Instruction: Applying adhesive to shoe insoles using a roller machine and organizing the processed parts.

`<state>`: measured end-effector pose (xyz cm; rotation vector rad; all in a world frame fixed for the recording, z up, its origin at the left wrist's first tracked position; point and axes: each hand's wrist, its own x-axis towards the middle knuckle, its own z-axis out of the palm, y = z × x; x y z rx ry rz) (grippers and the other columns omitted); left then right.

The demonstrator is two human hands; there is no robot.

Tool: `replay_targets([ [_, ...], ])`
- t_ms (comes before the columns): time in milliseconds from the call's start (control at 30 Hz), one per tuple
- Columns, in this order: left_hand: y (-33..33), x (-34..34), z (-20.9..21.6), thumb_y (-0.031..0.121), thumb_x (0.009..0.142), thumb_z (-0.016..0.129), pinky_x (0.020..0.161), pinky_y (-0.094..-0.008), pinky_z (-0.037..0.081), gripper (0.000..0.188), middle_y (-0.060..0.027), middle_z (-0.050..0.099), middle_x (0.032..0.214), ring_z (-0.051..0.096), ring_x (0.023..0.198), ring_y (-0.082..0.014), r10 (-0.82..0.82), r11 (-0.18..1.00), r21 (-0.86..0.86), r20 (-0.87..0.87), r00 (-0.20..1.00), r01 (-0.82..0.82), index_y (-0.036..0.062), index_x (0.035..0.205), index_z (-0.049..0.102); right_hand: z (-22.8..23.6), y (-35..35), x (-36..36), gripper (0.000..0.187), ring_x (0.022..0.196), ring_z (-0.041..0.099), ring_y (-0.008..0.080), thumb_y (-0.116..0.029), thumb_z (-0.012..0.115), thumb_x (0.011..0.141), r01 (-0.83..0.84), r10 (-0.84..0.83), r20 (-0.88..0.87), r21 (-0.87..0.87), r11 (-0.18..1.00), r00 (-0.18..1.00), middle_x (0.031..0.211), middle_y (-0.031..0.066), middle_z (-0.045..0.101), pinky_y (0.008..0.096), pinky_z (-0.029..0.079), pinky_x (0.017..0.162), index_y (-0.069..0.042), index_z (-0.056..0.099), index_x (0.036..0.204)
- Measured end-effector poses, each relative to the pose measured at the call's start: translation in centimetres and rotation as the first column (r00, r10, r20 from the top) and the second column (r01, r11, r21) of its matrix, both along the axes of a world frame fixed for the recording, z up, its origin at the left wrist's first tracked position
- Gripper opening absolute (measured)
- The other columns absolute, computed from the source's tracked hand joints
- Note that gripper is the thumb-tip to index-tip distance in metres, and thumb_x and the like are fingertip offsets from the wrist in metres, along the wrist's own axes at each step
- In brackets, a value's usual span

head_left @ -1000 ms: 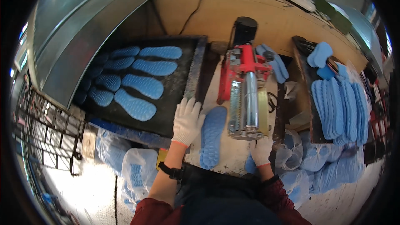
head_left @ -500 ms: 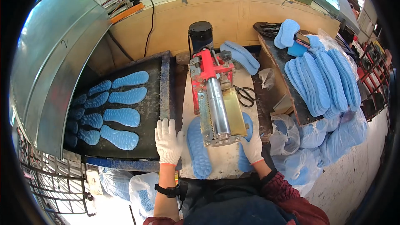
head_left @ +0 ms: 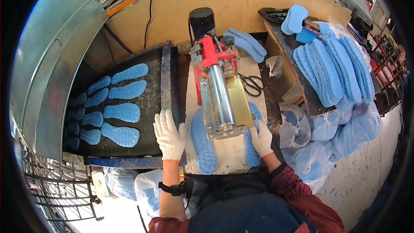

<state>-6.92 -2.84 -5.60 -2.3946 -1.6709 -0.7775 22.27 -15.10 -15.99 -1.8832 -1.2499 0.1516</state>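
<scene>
My left hand (head_left: 169, 135), in a white knit glove, is open and flat, fingers pointing away from me, over the blue frame edge of a black belt bed (head_left: 146, 123). It holds nothing. My right hand (head_left: 261, 140), gloved the same way, is open beside a blue insole (head_left: 252, 149) on the pale board, its fingertips at or near that insole's right edge. Another blue insole (head_left: 202, 142) lies left of it. Between the two stands a red machine with a chrome cylinder (head_left: 220, 97), its front end covering part of both insoles.
Rows of blue insoles (head_left: 122, 112) lie on the belt under a metal hood (head_left: 56, 69). Scissors (head_left: 252, 85) and more insoles (head_left: 246, 45) rest beside the machine. Stacked insoles (head_left: 323, 75) stand on a side table, with filled plastic bags (head_left: 308, 170) below.
The whole view has shifted, so the bench and machine sit higher in the picture. My right hand has turned slightly at the right insole. My left hand stays open near the belt frame.
</scene>
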Motion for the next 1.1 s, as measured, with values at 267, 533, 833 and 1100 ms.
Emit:
replay_targets([
  [267,-0.2,0.0,-0.1,0.02,0.083,0.069,0.111,-0.055,0.03,0.065,-0.022,0.042,0.144,0.036,0.135,-0.0474,0.019,1.0,0.02,-0.008,1.0,-0.019,0.0015,0.14,0.043,-0.4,0.0,0.0,0.033,0.086,0.064,0.043,-0.026,0.063,0.092,0.003,-0.003,0.008,0.013,1.0,1.0,0.095,0.0238,0.065,0.0475,0.051,0.073,-0.001,0.057,0.114],
  [533,-0.1,0.1,-0.1,0.02,0.082,0.07,0.113,-0.0556,0.027,0.075,-0.0221,0.037,0.149,0.03,0.139,-0.0477,0.094,0.995,-0.025,-0.097,0.991,-0.097,0.0043,0.147,0.035,0.1,0.0,0.0,0.032,0.086,0.064,0.0407,-0.024,0.063,0.092,0.014,-0.014,-0.006,-0.025,1.0,1.0,0.097,0.0229,0.066,0.0452,0.051,0.073,0.0,0.058,0.113],
  [833,-1.0,0.3,1.4,0.012,0.091,0.062,0.114,-0.047,0.029,0.064,-0.0231,0.042,0.146,0.034,0.137,-0.0472,-0.014,0.999,0.045,0.23,0.973,0.003,0.0002,0.147,0.035,11.9,1.5,3.0,0.032,0.1,0.061,0.0205,-0.003,0.054,0.094,0.03,0.07,-0.318,0.3,0.954,0.945,0.112,0.0103,0.065,0.0321,0.049,0.088,-0.004,0.059,0.125],
  [1100,-2.9,6.8,7.6,0.016,0.101,0.043,0.118,-0.038,0.02,0.056,-0.0208,0.031,0.155,0.029,0.144,-0.0303,-0.316,0.865,0.031,0.809,0.496,0.501,-0.0067,0.15,0.027,18.9,4.7,1.7,0.038,0.096,0.062,0.0319,-0.002,0.065,0.079,-0.439,0.248,0.616,0.177,0.881,0.747,0.118,0.0105,0.065,0.0398,0.053,0.083,-0.013,0.067,0.115],
])
